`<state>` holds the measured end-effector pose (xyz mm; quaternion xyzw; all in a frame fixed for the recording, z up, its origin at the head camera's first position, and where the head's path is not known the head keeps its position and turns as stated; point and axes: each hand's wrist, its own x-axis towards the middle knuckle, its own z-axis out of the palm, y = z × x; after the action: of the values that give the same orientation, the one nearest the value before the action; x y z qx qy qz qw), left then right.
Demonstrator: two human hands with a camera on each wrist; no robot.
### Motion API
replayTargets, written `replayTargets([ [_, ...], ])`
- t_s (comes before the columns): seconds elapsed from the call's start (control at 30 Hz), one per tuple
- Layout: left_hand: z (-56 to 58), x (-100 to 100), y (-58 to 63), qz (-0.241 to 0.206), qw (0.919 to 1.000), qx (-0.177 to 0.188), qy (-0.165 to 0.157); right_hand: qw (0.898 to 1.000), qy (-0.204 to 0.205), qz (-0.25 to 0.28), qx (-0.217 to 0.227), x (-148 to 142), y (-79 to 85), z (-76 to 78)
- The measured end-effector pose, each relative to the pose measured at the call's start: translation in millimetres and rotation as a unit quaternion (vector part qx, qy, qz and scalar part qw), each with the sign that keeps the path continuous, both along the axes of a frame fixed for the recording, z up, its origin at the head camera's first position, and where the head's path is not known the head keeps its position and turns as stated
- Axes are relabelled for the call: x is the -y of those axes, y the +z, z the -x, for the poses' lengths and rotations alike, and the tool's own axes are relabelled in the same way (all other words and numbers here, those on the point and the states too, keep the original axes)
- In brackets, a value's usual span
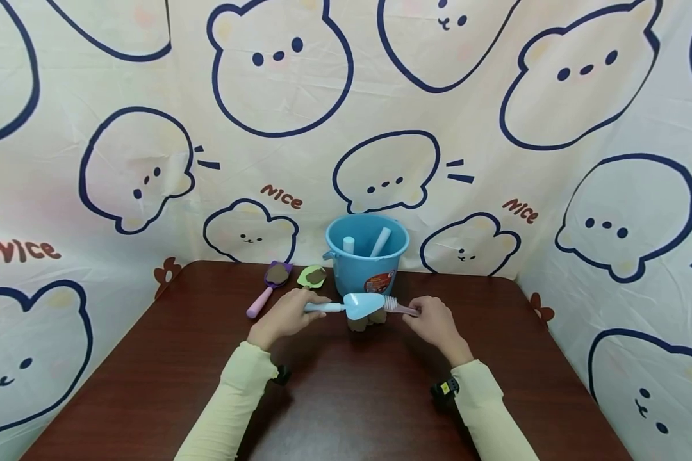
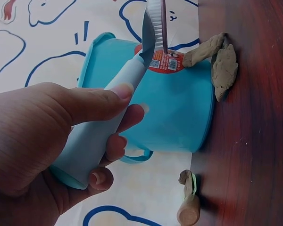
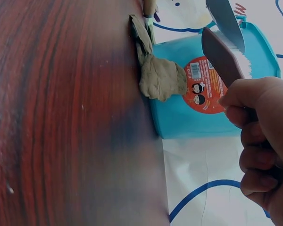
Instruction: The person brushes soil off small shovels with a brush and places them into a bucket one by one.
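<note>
My left hand (image 1: 291, 314) grips the pale blue handle of a toy shovel (image 1: 364, 305), its scoop pointing right. In my right hand (image 1: 435, 321) is a pinkish brush (image 1: 402, 309) with white bristles, which meet the scoop's edge. Both tools are held up in front of a blue bucket (image 1: 363, 272) with a round red label. Below them, lumps of brown clay (image 3: 162, 77) lie on the table against the bucket's foot. In the left wrist view the thumb and fingers wrap the shovel handle (image 2: 96, 132). The right wrist view shows the brush's back (image 3: 221, 54) toward the camera.
Two pale handles (image 1: 382, 242) stick up inside the bucket. Left of it lie a purple shovel with a pink handle (image 1: 259, 303) and a small green shovel (image 1: 312, 276), each bearing brown clay. Behind the dark wooden table (image 1: 346, 397) hangs a bear-print cloth (image 1: 300, 166).
</note>
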<state>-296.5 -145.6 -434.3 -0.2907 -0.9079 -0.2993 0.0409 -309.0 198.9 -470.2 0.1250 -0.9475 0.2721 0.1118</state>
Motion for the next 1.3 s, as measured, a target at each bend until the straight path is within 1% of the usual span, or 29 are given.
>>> replayTargets([
  [0.13,0.5,2,-1.1,-0.002,1.0,0.003,-0.001,1.0,-0.008,0.011,0.005,-3,-1.3,0.8],
  [0.27,0.8,4,-1.5,-0.005,1.0,0.007,0.001,1.0,-0.004,0.026,0.004,-4,-3.0,0.0],
  [0.43,0.4,5,-1.9,-0.008,0.9999,0.014,0.006,0.999,0.013,0.037,0.007,2,-8.0,-0.7],
  [0.57,-0.1,5,-2.0,-0.012,0.9999,0.01,0.005,0.999,0.024,0.037,0.003,9,-13.3,0.0],
  [0.8,-0.4,1,-3.3,-0.008,1.0,0.003,-0.005,0.998,0.052,0.027,0.015,26,-21.2,-3.5],
  [1.03,-1.5,-3,-1.8,-0.004,0.9999,0.012,-0.005,0.996,0.085,0.029,0.025,39,-22.0,-8.7],
  [1.13,-1.6,-4,-1.3,-0.003,0.9999,0.015,-0.004,0.995,0.087,0.033,0.027,40,-20.9,-9.8],
  [1.3,-1.3,-4,-1.3,-0.003,0.9999,0.011,-0.013,0.996,0.076,0.031,0.031,38,-19.8,-10.0],
])
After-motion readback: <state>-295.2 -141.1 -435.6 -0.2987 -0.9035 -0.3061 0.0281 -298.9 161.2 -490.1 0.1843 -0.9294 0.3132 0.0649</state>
